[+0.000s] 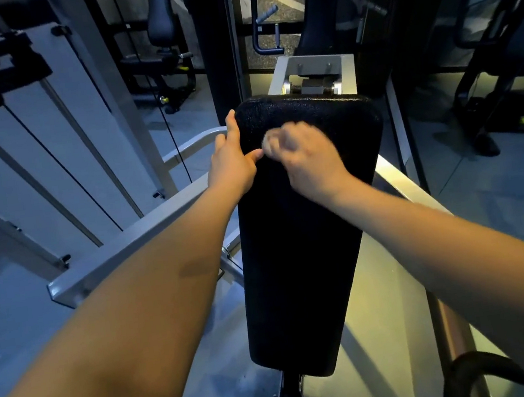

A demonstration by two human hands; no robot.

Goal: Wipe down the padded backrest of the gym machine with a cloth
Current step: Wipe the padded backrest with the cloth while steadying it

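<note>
The long black padded backrest [307,252] runs away from me down the middle of the view. My left hand [232,159] rests on its upper left edge, fingers straight along the side and thumb lying on the pad. My right hand [306,156] is blurred with motion on the upper part of the pad. Its fingers are curled around a small pale cloth [269,138], of which only a bit shows at the fingertips, pressed against the pad.
Grey metal frame bars [134,243] cross on the left, beside a white weight-stack panel with cables [61,163]. A metal bracket [314,73] sits behind the pad's top. Another bar [400,181] runs on the right. Dark gym machines stand behind and right.
</note>
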